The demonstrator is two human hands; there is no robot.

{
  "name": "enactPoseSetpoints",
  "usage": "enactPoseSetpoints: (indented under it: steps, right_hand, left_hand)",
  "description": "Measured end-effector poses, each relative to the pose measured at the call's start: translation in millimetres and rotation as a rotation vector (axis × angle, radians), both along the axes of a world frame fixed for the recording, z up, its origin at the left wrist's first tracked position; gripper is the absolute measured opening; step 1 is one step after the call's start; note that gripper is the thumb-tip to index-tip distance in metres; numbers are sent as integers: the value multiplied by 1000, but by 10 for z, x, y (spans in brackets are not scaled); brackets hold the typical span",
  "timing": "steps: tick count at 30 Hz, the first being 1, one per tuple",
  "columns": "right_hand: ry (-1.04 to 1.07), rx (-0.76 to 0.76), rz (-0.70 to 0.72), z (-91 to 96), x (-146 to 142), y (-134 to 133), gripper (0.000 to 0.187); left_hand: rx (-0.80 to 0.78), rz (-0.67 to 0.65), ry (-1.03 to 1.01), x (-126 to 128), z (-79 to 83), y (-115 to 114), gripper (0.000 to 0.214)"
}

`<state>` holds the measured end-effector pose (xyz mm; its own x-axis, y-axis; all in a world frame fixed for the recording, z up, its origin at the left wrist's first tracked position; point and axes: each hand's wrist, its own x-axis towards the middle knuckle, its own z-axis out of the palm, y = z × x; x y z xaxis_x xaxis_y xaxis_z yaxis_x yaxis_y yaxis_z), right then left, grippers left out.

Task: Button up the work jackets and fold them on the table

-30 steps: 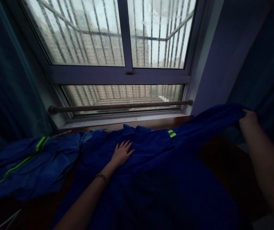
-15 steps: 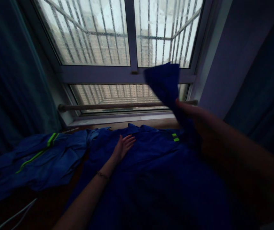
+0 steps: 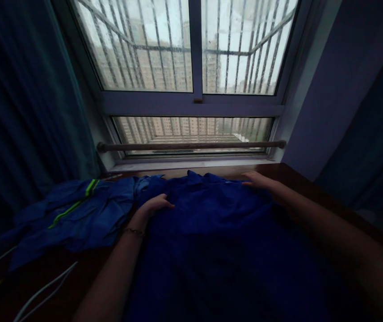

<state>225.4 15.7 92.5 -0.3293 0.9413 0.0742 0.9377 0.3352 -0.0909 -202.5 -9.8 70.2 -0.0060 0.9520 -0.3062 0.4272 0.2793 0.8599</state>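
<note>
A dark blue work jacket (image 3: 218, 232) lies spread on a dark wooden surface (image 3: 298, 179) below a window. My left hand (image 3: 154, 205) rests on the jacket's left upper edge with its fingers curled onto the cloth. At the jacket's right shoulder, near the collar, my right hand (image 3: 260, 180) lies flat with the fingers stretched out. The right sleeve is folded in over the body. A thin bracelet shows on my left wrist.
A second blue garment with bright green stripes (image 3: 77, 210) lies crumpled at the left. White cables (image 3: 40, 293) run over the surface's near left corner. A wooden rod (image 3: 191, 145) crosses the barred window (image 3: 194, 67). Dark curtains hang on both sides.
My right hand swung the jacket's right sleeve up and over from the far right and laid it on the body. My left hand slid left and curled. The view shifted left.
</note>
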Motion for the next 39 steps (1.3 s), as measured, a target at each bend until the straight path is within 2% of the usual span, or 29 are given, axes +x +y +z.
enactPoseSetpoints:
  steps: [3, 6, 9, 11, 14, 17, 18, 20, 23, 25, 27, 30, 32, 35, 37, 39]
  right_hand:
    - [-32, -12, -98, -189, 179, 23, 29]
    - [-35, 57, -227, -285, 277, 51, 18]
    - [-20, 167, -379, -323, 261, 85, 29]
    - [-4, 219, -453, -332, 179, 95, 42]
    - [19, 268, -398, -361, -48, 59, 53]
    - [2, 268, -166, -479, -367, -64, 56]
    - [-12, 242, -91, -544, -478, -121, 58]
    - [-36, 170, 10, -694, -672, -238, 61]
    - [-36, 77, 51, -871, -823, -377, 64]
    - [-19, 45, 60, -914, -816, -432, 63]
    - [1, 27, 67, -908, -752, -462, 61]
    - [51, 18, 62, -834, -633, -428, 54]
    - [109, 7, -13, -734, -571, -297, 49]
    - [194, -9, -213, -521, -539, 97, 50]
    - [236, -5, -256, -398, -579, 422, 49]
    - [282, -35, -242, -341, -674, 710, 45]
  left_hand:
    - [76, -35, 95, -119, 93, 105, 32]
    - [287, 1, 215, -212, 234, 178, 27]
    - [499, 204, 608, -278, 267, 172, 28]
    - [484, 268, 861, -280, 204, 132, 26]
    - [444, 301, 1086, -195, 63, 70, 27]
    - [588, 335, 1178, -32, -64, 56, 41]
    - [640, 306, 1180, 28, -110, 63, 47]
    - [693, 149, 1151, 133, -225, 83, 56]
    - [619, -184, 1072, 215, -452, 106, 56]
    - [551, -290, 1039, 214, -590, 112, 56]
    - [524, -286, 1033, 197, -678, 120, 58]
    - [527, -262, 1040, 209, -715, 145, 61]
    - [529, -264, 1050, 254, -710, 166, 60]
    - [551, -274, 1066, 334, -704, 187, 60]
    - [575, -274, 1076, 368, -704, 184, 60]
    - [595, -266, 1081, 380, -700, 167, 60]
